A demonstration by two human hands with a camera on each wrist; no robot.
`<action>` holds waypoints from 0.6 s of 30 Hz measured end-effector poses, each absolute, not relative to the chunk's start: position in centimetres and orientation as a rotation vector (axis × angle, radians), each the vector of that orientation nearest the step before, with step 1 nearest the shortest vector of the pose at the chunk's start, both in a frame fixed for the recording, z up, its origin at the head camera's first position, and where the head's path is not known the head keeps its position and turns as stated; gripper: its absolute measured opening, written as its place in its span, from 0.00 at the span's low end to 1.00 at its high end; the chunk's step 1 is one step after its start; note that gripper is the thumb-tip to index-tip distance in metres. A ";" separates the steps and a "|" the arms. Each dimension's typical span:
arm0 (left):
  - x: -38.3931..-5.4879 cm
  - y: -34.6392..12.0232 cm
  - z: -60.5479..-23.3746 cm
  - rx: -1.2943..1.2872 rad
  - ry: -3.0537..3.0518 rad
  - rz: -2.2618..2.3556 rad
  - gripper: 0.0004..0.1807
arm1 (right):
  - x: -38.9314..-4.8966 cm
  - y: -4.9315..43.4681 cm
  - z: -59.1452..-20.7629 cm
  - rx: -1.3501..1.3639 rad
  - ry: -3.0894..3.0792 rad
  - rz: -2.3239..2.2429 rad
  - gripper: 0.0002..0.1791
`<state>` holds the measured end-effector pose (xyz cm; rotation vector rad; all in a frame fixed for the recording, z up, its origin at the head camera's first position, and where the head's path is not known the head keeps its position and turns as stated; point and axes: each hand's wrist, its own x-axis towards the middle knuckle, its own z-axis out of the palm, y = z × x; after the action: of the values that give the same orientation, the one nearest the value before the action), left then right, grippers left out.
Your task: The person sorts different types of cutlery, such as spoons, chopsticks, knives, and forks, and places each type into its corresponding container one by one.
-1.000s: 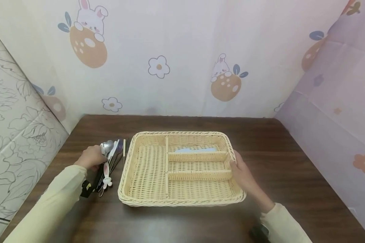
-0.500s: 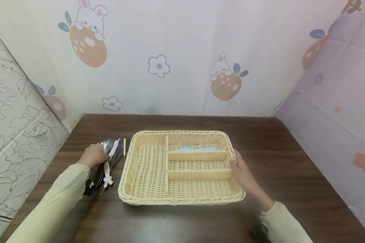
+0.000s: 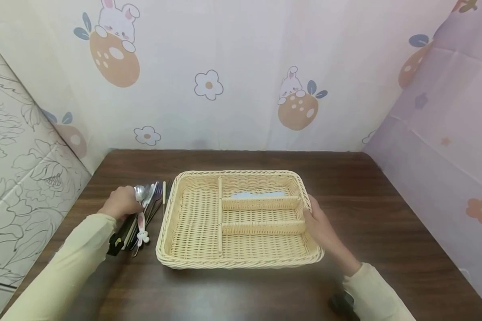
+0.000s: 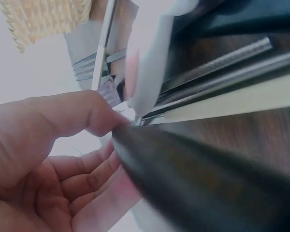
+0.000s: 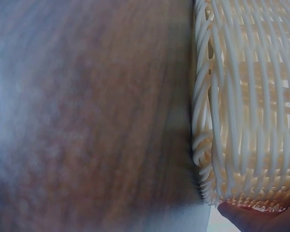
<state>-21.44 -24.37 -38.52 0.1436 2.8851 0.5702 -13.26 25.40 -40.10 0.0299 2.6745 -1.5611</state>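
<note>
My left hand [image 3: 122, 203] is at the left of the cutlery pile. In the left wrist view, thumb and fingers pinch a dark handle [image 4: 198, 174]. A silver spoon [image 3: 139, 193] bowl shows just beyond that hand in the head view, apparently its other end; the hand covers the join. Beside it lies a utensil with a white rabbit ornament [image 3: 142, 234], then a purplish fork [image 3: 158, 192] and several slim handles. My right hand [image 3: 323, 227] grips the right rim of a cream woven divided basket [image 3: 194, 223], its thumb over the edge.
A pale bluish-white flat item [image 3: 258, 195] lies in the basket's back right compartment. Dark wooden tabletop [image 3: 385, 232] surrounds the basket. Behind the table hangs a patterned curtain [image 3: 245, 111]. A light-handled utensil [image 3: 164, 194] lies close to the basket's left side.
The spoon bowl by my left hand has separated slightly leftward from another spoon bowl in the pile. My right hand and the basket hold their place; the view has shifted a little.
</note>
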 end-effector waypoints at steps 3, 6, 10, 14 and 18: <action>-21.4 -24.3 -38.2 0.157 2.879 0.577 0.12 | -13.2 25.4 -40.1 0.030 2.677 -1.556 0.30; -21.4 -24.2 -37.6 0.177 2.888 0.563 0.13 | -13.2 25.4 -39.9 0.038 2.677 -1.550 0.30; -21.3 -23.9 -36.3 0.209 2.903 0.558 0.15 | -13.2 25.3 -39.7 0.053 2.669 -1.540 0.30; -21.4 -23.6 -35.0 0.288 2.930 0.617 0.17 | -13.2 25.3 -39.7 0.055 2.683 -1.509 0.30; -21.7 -23.1 -33.8 0.370 2.953 0.623 0.18 | -13.2 25.3 -39.6 0.048 2.684 -1.513 0.30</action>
<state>-21.68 -23.06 -33.79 0.3702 2.9530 0.6233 -13.22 25.30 -39.64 0.0479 2.6837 -1.5128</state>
